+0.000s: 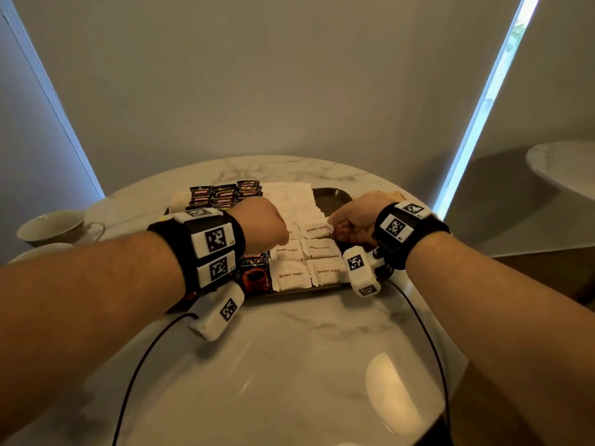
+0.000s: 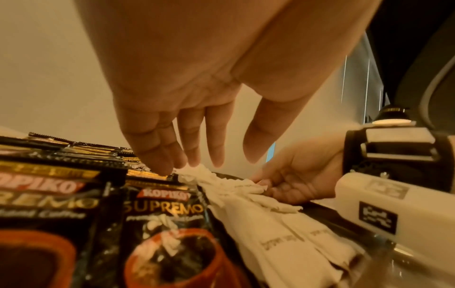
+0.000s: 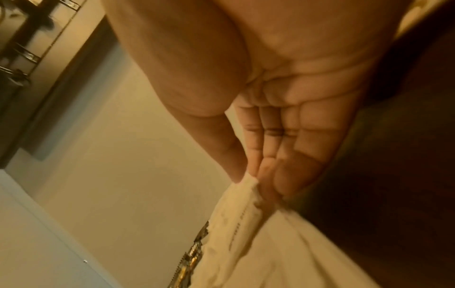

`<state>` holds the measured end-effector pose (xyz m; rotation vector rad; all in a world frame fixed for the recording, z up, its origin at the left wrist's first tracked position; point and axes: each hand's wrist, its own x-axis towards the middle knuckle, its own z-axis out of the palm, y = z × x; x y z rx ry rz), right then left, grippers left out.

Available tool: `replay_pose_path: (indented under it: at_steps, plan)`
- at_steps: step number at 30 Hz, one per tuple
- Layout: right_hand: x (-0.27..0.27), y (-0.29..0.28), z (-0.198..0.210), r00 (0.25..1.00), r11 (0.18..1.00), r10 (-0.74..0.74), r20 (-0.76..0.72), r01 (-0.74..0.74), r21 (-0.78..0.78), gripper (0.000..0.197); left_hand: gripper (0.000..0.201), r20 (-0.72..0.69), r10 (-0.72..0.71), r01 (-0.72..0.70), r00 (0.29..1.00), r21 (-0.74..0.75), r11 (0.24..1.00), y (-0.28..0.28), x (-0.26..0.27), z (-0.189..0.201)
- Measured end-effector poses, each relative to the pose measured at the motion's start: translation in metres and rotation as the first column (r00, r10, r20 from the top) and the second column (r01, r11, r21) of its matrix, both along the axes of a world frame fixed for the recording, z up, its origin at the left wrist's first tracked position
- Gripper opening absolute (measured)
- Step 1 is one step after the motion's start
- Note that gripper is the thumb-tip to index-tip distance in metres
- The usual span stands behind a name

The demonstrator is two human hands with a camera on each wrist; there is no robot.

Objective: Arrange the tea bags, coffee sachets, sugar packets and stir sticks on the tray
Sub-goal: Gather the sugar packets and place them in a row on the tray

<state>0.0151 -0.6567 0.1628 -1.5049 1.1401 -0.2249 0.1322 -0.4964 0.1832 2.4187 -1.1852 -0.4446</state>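
Marble-topped and round, the table [image 1: 289, 349] carries a dark tray [image 1: 331, 196] near its far edge, in front of a plain grey wall. White brown sugar packets [image 1: 291, 275] lie in two columns down the middle of the tray, edges touching, the nearest pair by the tray's near rim. Left of them lie black coffee sachets [image 2: 165, 224] (printed "Kopiko Supremo"), more of them in neat rows at the tray's far left [image 1: 222, 194].

Over the sugar columns, the right hand [image 1: 349, 220] pinches the right edge of one packet [image 1: 317, 229] between thumb and fingertips; the right wrist view shows that paper edge caught at the fingertips [image 3: 263, 171]. On the other side of the same row, the left hand [image 1: 260, 225] hangs over the packets with straight, relaxed fingers [image 2: 160, 155] pointing down, their tips at or just above the boundary between sachets and sugar, holding nothing.

Two cups [image 1: 54, 226] stand on the table at the far left, well apart from the tray.
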Motion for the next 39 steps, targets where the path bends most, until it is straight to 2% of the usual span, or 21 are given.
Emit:
replay_pose_path:
  at_steps: [4,8,12,15,17,20,22,24,27,31,39]
  plan:
    - [-0.006,-0.005,0.009,0.999,0.997,0.026,0.038,-0.023,-0.079,0.009,0.031,0.066,-0.003,-0.002,0.998,0.07,0.998,-0.006,0.001,0.001]
    - [0.002,0.001,0.011,0.985,0.984,0.155,0.079,-0.147,-0.099,0.017,0.03,0.108,0.0,-0.013,0.994,0.12,0.993,-0.017,0.005,-0.004]
    - [0.013,0.014,0.01,0.95,0.946,0.311,0.005,-0.309,-0.1,0.021,0.032,0.077,0.027,-0.037,0.997,0.136,0.99,-0.027,0.014,-0.015]
    - [0.015,0.015,0.011,0.939,0.934,0.344,-0.025,-0.345,-0.092,0.023,0.028,0.066,0.037,-0.045,0.997,0.118,0.992,-0.029,0.015,-0.019]
    - [0.014,0.009,0.01,0.957,0.954,0.289,0.032,-0.285,-0.089,0.023,0.027,0.06,0.031,-0.037,0.998,0.102,0.994,-0.029,0.016,-0.02]
    - [0.01,-0.006,0.006,0.98,0.988,0.117,0.159,-0.099,-0.118,0.019,0.026,0.081,0.001,-0.007,0.997,0.08,0.997,-0.023,0.014,-0.017]
    - [0.006,-0.012,-0.001,0.991,0.985,0.014,0.13,0.009,-0.174,0.035,0.03,0.101,-0.029,0.022,0.994,0.075,0.997,-0.019,0.012,-0.015]
    - [0.004,-0.013,-0.011,0.989,0.989,-0.057,0.133,0.074,-0.13,0.043,0.038,0.127,-0.064,0.053,0.99,0.091,0.994,-0.016,0.009,-0.016]
    - [0.008,-0.005,-0.022,0.974,0.999,-0.022,0.224,0.016,0.028,0.051,0.044,0.157,-0.101,0.077,0.982,0.155,0.985,-0.015,0.003,-0.018]
    - [0.014,0.003,-0.024,0.961,0.999,-0.048,0.272,0.042,0.028,0.057,0.042,0.206,-0.116,0.077,0.972,0.186,0.979,-0.014,-0.002,-0.019]
    - [0.002,0.006,-0.025,0.925,0.994,-0.1,0.365,0.076,0.081,0.032,0.044,0.219,-0.134,0.089,0.967,0.202,0.975,-0.016,0.001,-0.021]
